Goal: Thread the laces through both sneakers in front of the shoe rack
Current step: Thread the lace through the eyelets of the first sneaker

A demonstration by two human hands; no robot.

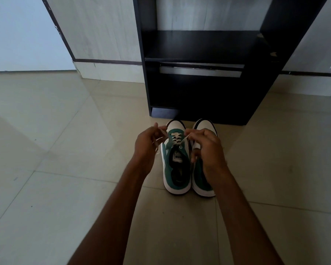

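Note:
Two green-and-white sneakers stand side by side on the floor, toes toward the black shoe rack (203,87). The left sneaker (175,169) has a white lace (176,138) crossed through its front eyelets. My left hand (146,145) pinches one end of that lace, pulled out to the left of the shoe. My right hand (206,148) pinches the other end at the shoe's right side and covers the middle of the right sneaker (203,125), so I cannot tell whether that shoe has a lace.
The rack stands against a pale wood-grain wall panel (96,29) and has a metal bar (200,71) under its shelf. Beige floor tiles (55,140) spread to the left and right of the shoes.

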